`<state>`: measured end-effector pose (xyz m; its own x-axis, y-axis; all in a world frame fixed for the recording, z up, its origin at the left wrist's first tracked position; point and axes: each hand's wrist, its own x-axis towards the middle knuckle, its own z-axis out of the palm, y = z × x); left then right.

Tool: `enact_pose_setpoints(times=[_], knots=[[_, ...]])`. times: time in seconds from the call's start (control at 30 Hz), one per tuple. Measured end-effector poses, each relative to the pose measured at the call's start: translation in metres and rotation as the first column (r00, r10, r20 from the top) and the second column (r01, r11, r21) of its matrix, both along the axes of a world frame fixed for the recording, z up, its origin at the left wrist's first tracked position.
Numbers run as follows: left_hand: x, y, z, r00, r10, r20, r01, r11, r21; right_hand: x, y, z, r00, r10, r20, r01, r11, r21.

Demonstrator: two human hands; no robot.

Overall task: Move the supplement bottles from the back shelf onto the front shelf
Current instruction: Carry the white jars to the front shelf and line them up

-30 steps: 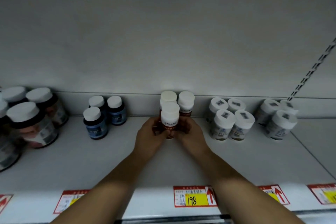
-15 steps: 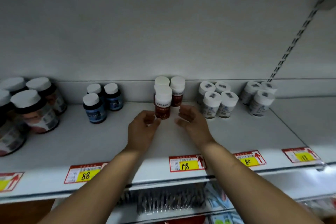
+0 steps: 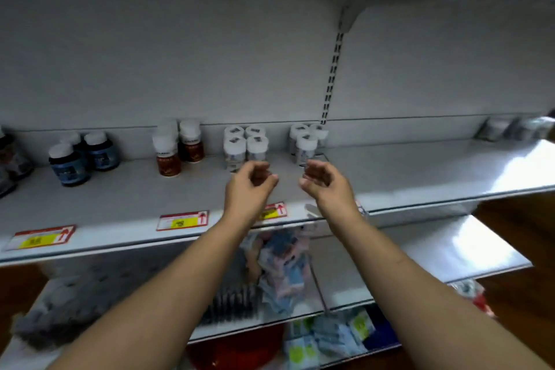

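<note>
Head view, one shelf bay.

Left hand [image 3: 250, 186]: raised over the middle shelf [image 3: 120, 201], palm turned inward, fingers [image 3: 260, 173] loosely curled and slightly apart, holding nothing.

Right hand [image 3: 322, 182]: level with the left and just beside it, with a gap between the two. Its fingers [image 3: 312, 170] are likewise loosely curled, apart and empty.

Supplement bottles: all upright near the back wall of this shelf.
- Three red-brown bottles [image 3: 166, 156] with white caps stand left of the hands, one forward of the other two.
- A cluster of four white bottles [image 3: 246, 144] stands directly behind the left hand, untouched.
- A cluster of three white bottles [image 3: 306, 141] stands behind the right hand, at the foot of the slotted upright [image 3: 332, 78].
- Three blue bottles [image 3: 69, 165] stand further left.
- More bottles [image 3: 495, 128] at far right are too blurred to identify.

The front strip of the shelf carries red-and-yellow price tags [image 3: 182, 220]. On the lower shelf, under the forearms, lie blurred packets [image 3: 282, 261].
</note>
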<state>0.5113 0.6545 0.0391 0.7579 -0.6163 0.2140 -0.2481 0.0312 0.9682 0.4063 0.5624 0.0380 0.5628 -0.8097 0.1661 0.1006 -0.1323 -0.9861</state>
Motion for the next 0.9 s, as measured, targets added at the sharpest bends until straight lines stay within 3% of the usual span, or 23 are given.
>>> enact_pose_setpoints(times=[0.4, 0.67, 0.9], knots=[[-0.26, -0.189, 0.014, 0.916, -0.398, -0.05, 0.398, 0.917, -0.009, -0.29, -0.151, 0.012, 0.926, -0.376, 0.035, 0.374, 0.926, 0.047], [-0.353, -0.358, -0.002, 0.845, -0.535, -0.024, 0.534, 0.845, -0.015, -0.387, -0.295, -0.007, 0.849, -0.527, -0.032, 0.527, 0.85, -0.001], [-0.403, -0.505, 0.021, 0.806, -0.591, 0.043, 0.59, 0.807, 0.034, -0.44, -0.431, 0.019, 0.818, -0.569, -0.077, 0.569, 0.822, -0.027]])
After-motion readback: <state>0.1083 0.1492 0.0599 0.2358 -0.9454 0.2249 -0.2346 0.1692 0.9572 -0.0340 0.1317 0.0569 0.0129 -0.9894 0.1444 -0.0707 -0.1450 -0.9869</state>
